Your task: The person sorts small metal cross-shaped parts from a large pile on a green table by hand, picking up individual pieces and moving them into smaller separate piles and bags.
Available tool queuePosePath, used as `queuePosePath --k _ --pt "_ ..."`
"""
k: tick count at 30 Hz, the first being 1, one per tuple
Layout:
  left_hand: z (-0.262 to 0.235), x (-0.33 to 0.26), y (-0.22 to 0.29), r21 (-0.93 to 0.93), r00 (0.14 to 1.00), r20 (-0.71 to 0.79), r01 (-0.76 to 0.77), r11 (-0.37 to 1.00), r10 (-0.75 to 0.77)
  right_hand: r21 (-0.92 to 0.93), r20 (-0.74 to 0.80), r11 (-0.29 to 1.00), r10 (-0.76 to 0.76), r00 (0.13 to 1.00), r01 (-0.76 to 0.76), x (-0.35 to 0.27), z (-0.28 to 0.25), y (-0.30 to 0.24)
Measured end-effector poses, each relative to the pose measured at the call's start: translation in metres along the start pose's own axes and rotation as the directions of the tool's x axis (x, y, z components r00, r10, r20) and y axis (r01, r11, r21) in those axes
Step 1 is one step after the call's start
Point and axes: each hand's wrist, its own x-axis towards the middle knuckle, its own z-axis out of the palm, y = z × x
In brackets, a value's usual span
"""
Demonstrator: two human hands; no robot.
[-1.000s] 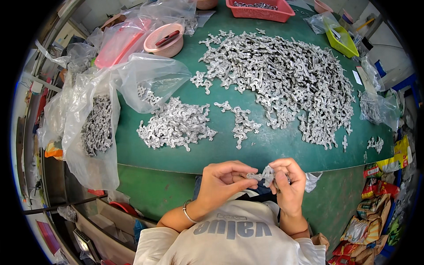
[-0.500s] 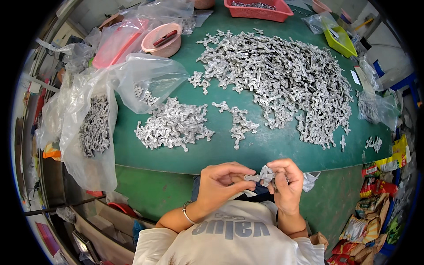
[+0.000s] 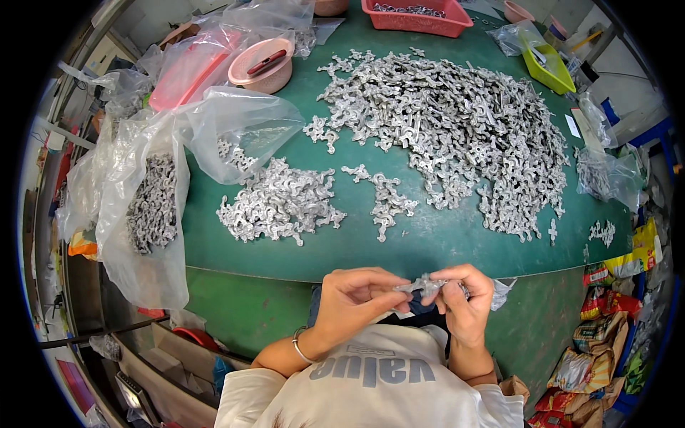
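Note:
Between my two hands, just off the table's near edge, is a small grey metal casting [image 3: 422, 285] with lobed arms. My left hand [image 3: 357, 294] pinches its left end between thumb and fingers. Closed round its right side is my right hand [image 3: 464, 296], whose curled fingers hide part of it; more grey metal shows there. Ahead on the green table [image 3: 285, 260] lie a large heap of similar castings [image 3: 457, 128], a smaller heap [image 3: 282, 200] at the left, and a loose cluster [image 3: 389, 203] between them.
A clear plastic bag [image 3: 143, 207] with dark castings hangs over the left edge. Toward the back stand a pink bowl [image 3: 264, 78] holding a red-handled tool, a red tray [image 3: 421, 23] with metal pieces, and a yellow-green tray [image 3: 548, 70]. Colourful packets [image 3: 592, 357] lie at the right.
The casting has turned in my fingers and appears flatter. My right hand has shifted slightly down and right; my left hand has dipped a little.

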Motion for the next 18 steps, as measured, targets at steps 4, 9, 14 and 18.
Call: queuePosePath --k 4,9,14,18 --pt "-0.0043 -0.0002 -0.0021 0.009 0.999 0.037 0.032 0.999 -0.032 0.022 0.037 1.000 -0.019 0.999 0.018 0.0045 -0.0016 -0.0007" --pt "-0.0032 -0.0003 -0.0005 -0.028 0.997 0.006 0.079 0.996 -0.079 0.082 0.024 0.997 0.009 1.000 -0.011 0.0038 -0.0009 0.0006" --pt "0.0013 0.0001 0.0006 -0.017 0.997 -0.034 0.065 0.998 -0.066 0.113 0.028 0.992 0.053 0.998 -0.056 0.0035 -0.0016 0.0024" --pt "-0.0027 -0.0016 -0.0008 -0.054 0.998 0.028 0.052 0.997 -0.050 0.131 0.038 0.990 0.039 0.998 -0.044 0.0038 -0.0011 0.0036"
